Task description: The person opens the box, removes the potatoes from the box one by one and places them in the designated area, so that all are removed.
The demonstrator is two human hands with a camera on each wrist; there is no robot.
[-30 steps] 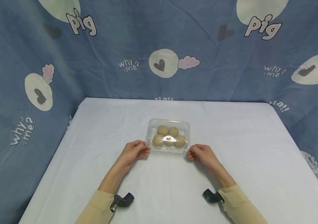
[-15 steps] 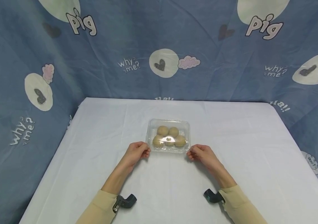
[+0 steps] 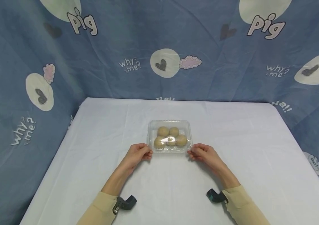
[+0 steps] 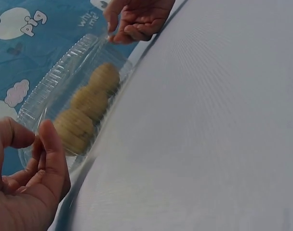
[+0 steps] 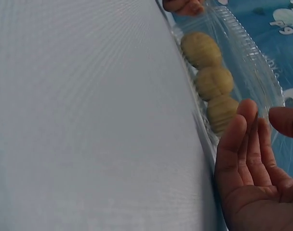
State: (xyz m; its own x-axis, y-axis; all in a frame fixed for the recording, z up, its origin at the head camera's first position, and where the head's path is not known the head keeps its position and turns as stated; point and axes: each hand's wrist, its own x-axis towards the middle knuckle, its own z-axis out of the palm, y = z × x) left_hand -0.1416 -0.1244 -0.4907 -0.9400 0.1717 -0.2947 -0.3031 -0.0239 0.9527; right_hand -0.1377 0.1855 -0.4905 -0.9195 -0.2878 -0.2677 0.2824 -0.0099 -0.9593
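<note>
The table [image 3: 260,156] here is spread with white cloth [image 3: 106,125], a clear plastic box [image 3: 184,128] resting near its middle.

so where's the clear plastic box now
In the head view, the clear plastic box is just below and right of centre, between the left hand and right hand, which hold its near corners.

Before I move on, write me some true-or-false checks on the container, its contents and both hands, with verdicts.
1. The left hand and right hand are at the near corners of the clear container. True.
2. Tan round pieces lie inside the clear container. True.
3. Only two pieces show in the head view. False: five show.
4. The right hand is at the container's far edge. False: it is at the near right corner.
5. The backdrop is blue with printed words. True.
</note>
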